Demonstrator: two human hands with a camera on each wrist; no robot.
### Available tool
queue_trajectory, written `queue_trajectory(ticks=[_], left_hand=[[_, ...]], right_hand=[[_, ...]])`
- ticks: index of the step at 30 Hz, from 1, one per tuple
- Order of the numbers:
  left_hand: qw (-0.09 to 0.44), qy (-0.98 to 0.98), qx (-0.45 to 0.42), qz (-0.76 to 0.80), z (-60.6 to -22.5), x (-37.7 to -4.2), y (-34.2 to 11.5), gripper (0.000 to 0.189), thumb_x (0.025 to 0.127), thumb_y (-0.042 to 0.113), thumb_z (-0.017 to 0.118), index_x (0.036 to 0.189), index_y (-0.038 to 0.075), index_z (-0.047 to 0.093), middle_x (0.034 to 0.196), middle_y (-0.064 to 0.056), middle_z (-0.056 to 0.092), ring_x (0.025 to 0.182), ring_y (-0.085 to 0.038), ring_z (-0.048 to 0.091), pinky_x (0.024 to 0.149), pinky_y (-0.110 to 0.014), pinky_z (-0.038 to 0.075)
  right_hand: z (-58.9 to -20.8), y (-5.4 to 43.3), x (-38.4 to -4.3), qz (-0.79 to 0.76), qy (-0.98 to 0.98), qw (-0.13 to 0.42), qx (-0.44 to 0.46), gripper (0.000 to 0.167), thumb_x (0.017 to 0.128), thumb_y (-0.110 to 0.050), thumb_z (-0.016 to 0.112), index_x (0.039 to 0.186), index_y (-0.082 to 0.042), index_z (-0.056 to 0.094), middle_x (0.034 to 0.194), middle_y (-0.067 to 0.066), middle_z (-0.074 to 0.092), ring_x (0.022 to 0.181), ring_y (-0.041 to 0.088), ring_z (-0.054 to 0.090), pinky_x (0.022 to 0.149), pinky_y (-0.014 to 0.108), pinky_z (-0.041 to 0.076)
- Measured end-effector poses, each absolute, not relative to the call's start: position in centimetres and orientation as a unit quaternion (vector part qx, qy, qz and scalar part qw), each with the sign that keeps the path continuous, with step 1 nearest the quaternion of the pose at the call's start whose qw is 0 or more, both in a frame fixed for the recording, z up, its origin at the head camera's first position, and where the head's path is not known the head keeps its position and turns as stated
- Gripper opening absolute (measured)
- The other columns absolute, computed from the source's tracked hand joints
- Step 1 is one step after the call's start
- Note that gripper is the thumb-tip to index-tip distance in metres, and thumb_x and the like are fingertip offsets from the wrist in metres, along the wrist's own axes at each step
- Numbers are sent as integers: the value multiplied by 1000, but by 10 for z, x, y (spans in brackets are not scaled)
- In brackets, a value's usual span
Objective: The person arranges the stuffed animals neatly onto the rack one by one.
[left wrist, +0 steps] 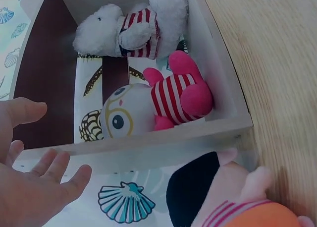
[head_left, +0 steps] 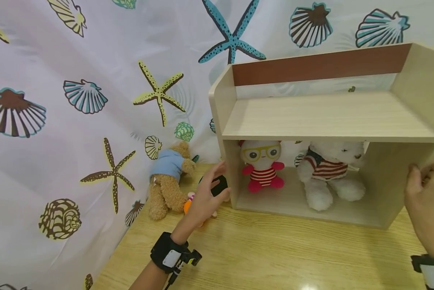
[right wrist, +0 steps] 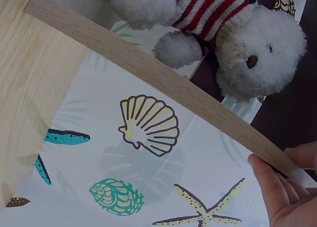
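Observation:
A small pale wooden shelf (head_left: 329,114) stands on the table against the patterned curtain. In its lower compartment sit a doll with yellow glasses (head_left: 263,163) and a white teddy bear (head_left: 323,173) in a striped top. My right hand (head_left: 428,205) grips the front edge of the right side panel; in the right wrist view, the thumb lies inside and the fingers (right wrist: 277,187) outside. Beside the left panel is my left hand (head_left: 206,198), its fingers spread and holding nothing. The left wrist view shows this hand (left wrist: 34,177) apart from the panel.
Left of the shelf, a brown teddy bear (head_left: 167,177) in a blue top leans by the curtain (head_left: 104,133). A pink plush toy with an orange garment (left wrist: 247,202) lies close to the left panel, partly behind my left hand in the head view. Wooden tabletop (head_left: 275,253) extends in front.

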State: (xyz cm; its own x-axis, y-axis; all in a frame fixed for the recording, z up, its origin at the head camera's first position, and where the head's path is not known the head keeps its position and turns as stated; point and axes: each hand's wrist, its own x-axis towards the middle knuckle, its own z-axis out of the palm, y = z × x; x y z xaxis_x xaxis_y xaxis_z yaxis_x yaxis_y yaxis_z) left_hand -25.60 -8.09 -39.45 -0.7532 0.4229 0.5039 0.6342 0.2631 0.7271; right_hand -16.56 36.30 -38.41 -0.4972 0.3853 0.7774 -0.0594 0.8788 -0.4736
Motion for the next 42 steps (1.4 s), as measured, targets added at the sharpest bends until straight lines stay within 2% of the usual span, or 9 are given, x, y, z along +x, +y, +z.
queue_trajectory(ticks=[2, 5, 11, 15, 22, 26, 34, 42], left_hand=[[106, -786, -327, -513, -396, -257, -83, 70, 93, 0, 67, 155, 9, 34, 148, -17, 43, 135, -32, 42, 107, -54, 38], [103, -789, -315, -518, -399, -259, -87, 71, 93, -1, 67, 155, 8, 33, 148, -19, 41, 135, -36, 43, 106, -57, 37], [97, -805, -283, -512, -408, -267, -95, 71, 92, 0, 68, 154, 6, 34, 148, -21, 41, 134, -39, 42, 106, -61, 35], [95, -824, -266, -491, -412, -271, -98, 71, 93, 4, 69, 154, 6, 33, 149, -19, 41, 134, -38, 42, 105, -61, 35], [107, -838, -279, -457, -418, -275, -102, 73, 91, 4, 71, 154, 2, 32, 151, -21, 38, 133, -42, 42, 105, -61, 35], [116, -846, -291, -431, -423, -278, -105, 74, 90, 2, 72, 153, 0, 33, 151, -23, 37, 132, -44, 41, 107, -56, 36], [123, -860, -281, -408, -432, -281, -109, 73, 89, 1, 73, 151, -3, 34, 149, -23, 38, 132, -37, 41, 108, -54, 35], [121, -887, -252, -366, -440, -281, -113, 67, 87, 2, 75, 146, -2, 42, 143, -26, 41, 131, -42, 43, 105, -56, 38]], right_hand=[[-384, 362, -165, 246, -834, 482, -112, 29, 99, -7, 51, 85, 19, 54, 71, 35, 56, 51, -11, 33, 34, 13, 20], [-383, 361, -163, 268, -833, 466, -128, 30, 100, -8, 50, 91, 20, 55, 74, 36, 57, 56, -24, 23, 35, 14, 21], [-383, 362, -163, 264, -834, 470, -120, 31, 100, -8, 49, 94, 21, 55, 72, 33, 55, 53, -21, 23, 36, 14, 21], [-385, 363, -164, 274, -830, 472, -116, 32, 100, -8, 48, 100, 23, 55, 76, 35, 56, 59, -24, 24, 39, 11, 21], [-386, 363, -163, 276, -828, 472, -127, 35, 101, -11, 48, 105, 24, 55, 83, 37, 57, 65, -26, 24, 45, 6, 21], [-386, 363, -163, 278, -830, 466, -134, 36, 101, -12, 47, 107, 23, 55, 86, 37, 58, 66, -25, 25, 46, 5, 21], [-384, 362, -165, 292, -832, 457, -121, 34, 101, -9, 46, 102, 24, 55, 80, 38, 58, 58, -24, 26, 36, 11, 22], [-382, 361, -165, 268, -834, 470, -109, 33, 100, -8, 48, 92, 23, 56, 71, 37, 56, 53, -23, 24, 33, 14, 20]])
